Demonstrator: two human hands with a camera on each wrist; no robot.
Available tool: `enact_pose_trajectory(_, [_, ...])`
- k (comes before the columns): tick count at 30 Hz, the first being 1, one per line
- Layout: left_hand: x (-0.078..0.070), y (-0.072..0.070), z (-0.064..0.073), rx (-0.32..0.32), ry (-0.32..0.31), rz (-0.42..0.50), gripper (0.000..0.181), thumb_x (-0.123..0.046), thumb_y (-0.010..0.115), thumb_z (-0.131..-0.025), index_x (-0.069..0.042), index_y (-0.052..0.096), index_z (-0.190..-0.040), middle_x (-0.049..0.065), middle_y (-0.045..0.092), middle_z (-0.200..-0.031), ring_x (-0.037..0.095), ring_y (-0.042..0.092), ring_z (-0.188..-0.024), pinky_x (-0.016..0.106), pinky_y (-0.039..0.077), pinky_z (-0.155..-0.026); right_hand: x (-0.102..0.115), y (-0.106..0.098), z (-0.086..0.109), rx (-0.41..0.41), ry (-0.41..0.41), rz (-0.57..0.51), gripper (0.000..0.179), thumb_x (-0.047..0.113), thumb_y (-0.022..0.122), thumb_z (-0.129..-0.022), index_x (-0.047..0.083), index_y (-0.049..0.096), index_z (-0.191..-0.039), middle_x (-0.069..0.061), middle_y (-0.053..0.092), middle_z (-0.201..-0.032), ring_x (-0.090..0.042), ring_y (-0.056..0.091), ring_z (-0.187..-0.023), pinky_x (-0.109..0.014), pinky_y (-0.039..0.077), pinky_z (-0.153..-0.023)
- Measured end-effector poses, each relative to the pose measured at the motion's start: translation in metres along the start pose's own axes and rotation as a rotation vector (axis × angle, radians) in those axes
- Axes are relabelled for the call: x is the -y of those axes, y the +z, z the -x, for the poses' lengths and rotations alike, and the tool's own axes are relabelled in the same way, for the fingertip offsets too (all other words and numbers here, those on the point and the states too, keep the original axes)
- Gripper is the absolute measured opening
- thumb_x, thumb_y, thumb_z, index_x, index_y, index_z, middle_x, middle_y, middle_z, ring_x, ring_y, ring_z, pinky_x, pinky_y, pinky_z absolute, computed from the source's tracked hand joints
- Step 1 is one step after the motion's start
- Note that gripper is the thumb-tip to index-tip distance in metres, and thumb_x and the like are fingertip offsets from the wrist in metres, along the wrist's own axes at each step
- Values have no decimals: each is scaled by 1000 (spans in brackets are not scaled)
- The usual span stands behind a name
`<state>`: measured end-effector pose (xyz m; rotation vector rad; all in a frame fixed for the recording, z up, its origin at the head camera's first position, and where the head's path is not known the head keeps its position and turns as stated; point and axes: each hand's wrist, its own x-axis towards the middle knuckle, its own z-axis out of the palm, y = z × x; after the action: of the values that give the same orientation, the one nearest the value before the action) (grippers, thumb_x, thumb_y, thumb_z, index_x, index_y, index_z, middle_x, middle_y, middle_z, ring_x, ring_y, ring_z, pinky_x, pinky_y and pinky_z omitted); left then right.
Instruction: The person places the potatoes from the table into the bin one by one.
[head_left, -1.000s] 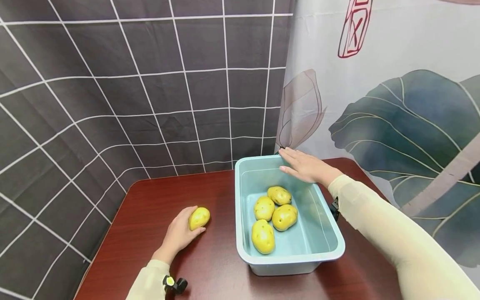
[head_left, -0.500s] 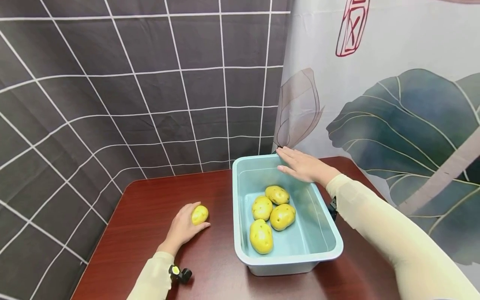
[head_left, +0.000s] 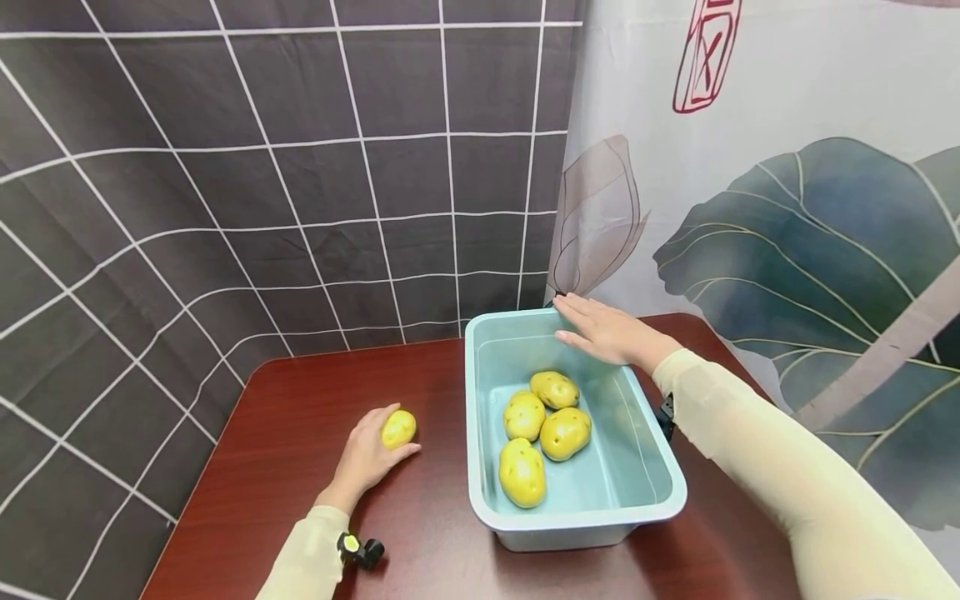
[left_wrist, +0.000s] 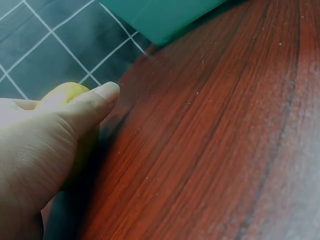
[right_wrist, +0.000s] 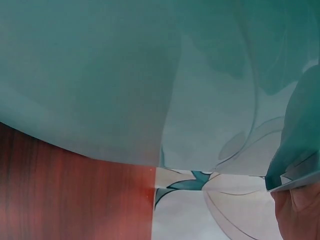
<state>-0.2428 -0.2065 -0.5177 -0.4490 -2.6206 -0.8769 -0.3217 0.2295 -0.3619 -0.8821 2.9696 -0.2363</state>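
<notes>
In the head view my left hand (head_left: 367, 458) curls round a yellow potato (head_left: 399, 428) low over the table, left of a light blue plastic tub (head_left: 577, 522). The left wrist view shows the thumb along the near side of that potato (left_wrist: 67, 92); its far side is hidden behind the hand. My right hand (head_left: 611, 332) lies with straight fingers across the tub's far right corner, at the rim. Inside the tub, several more potatoes (head_left: 522, 473) sit toward its left side. The right wrist view is mostly filled by the tub's outer wall (right_wrist: 100, 100).
The dark red wooden table (head_left: 420, 517) carries the tub on its right half. Behind it hangs a dark grey cloth (head_left: 300, 192) with a white grid. A white curtain (head_left: 810, 75) with leaf and flower prints hangs at the right.
My left hand has shifted slightly forward and right with the potato, mostly in the first half second. The right hand stays at the tub's rim.
</notes>
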Motion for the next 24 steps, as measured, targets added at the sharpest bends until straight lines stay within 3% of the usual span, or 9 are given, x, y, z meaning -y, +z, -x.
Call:
enact_pose_trajectory(10, [-10, -6, -2, -7, 15, 27, 78, -38, 89, -65, -9, 59, -130, 7, 60, -121, 27, 56, -108, 48, 47, -90, 0, 0, -1, -6, 7, -10, 74, 59, 30, -99, 13, 15, -155, -5, 15, -160, -24, 9, -147, -46, 11, -116])
enact_pose_trajectory(24, [-40, -25, -11, -44, 78, 61, 78, -38, 89, -65, -16, 58, -132, 6, 59, -122, 24, 55, -109, 45, 49, -89, -1, 2, 0, -12, -1, -15, 75, 59, 32, -98, 12, 17, -155, -6, 16, -159, -25, 11, -146, -47, 12, -116])
